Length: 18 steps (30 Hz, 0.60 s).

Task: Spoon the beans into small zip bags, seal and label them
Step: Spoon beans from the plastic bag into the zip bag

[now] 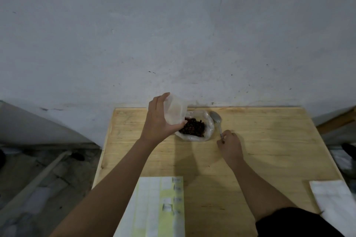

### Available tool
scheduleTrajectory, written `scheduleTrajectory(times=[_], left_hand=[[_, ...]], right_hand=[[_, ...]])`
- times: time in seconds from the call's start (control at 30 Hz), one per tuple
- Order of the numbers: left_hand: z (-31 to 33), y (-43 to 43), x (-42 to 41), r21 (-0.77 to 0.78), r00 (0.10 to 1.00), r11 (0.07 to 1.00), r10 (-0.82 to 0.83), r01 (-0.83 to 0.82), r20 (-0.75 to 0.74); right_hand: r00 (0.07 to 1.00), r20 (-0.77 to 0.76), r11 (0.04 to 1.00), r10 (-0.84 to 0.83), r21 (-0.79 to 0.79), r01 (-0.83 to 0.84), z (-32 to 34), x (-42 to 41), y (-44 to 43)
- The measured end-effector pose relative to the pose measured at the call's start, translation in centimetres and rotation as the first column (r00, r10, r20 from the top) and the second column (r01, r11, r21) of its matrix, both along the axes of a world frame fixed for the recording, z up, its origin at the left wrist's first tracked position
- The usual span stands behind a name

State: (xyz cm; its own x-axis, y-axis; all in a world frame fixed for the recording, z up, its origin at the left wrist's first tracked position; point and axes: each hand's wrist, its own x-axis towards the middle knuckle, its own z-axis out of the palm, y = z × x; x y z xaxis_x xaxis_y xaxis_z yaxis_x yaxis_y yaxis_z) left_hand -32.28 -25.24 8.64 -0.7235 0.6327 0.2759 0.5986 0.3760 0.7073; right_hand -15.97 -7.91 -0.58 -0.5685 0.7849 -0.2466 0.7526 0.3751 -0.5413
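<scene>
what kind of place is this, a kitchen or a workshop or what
Probably a bare storeroom or workshop used as a makeshift packing spot, not a kitchen: a plain wooden table stands by a scuffed grey wall, with a rough floor beside it and a sheet of labels laid out.

- The label sheet [159, 206] runs off the bottom edge, and its print is too blurred to read.
- The white sheet [335, 202] is cut off by the right and bottom edges.
- The right hand [230, 145] hides the end of the spoon [216, 119] handle.
- The left hand [159, 119] covers part of the small zip bag [175, 110].
</scene>
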Motion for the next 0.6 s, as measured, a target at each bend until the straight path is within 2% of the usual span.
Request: scheduleTrajectory(times=[0.2, 0.37, 0.43, 0.5, 0.57, 0.6], left_hand=[[0.1, -0.3, 0.4, 0.015, 0.997, 1.0, 0.014, -0.015, 0.072], [0.0, -0.2, 0.7, 0.018, 0.998, 1.0, -0.013, 0.012, 0.063], [-0.2, -0.1, 0.7, 0.014, 0.998, 1.0, -0.025, 0.024, 0.059], [-0.3, -0.1, 0.7, 0.009, 0.997, 0.999, -0.032, 0.032, 0.064], [-0.4, -0.2, 0.8, 0.002, 0.997, 0.999, -0.034, 0.034, 0.067], [-0.4, -0.2, 0.8, -0.002, 0.997, 0.999, -0.033, 0.033, 0.066]], right_hand=[[0.996, -0.042, 0.995, -0.078, 0.056, 0.081, 0.0, 1.9, -0.5], [0.953, -0.198, 0.969, -0.23, 0.038, 0.242, 0.9, 3.4, 0.1], [0.894, -0.309, 0.941, -0.326, -0.012, 0.339, 1.7, 3.5, 0.4], [0.768, -0.45, 0.888, -0.457, -0.172, 0.427, 3.0, 3.3, 0.8], [0.66, -0.518, 0.837, -0.544, -0.278, 0.472, 4.4, 3.1, 1.2], [0.641, -0.532, 0.829, -0.553, -0.27, 0.491, 5.2, 2.9, 1.3]])
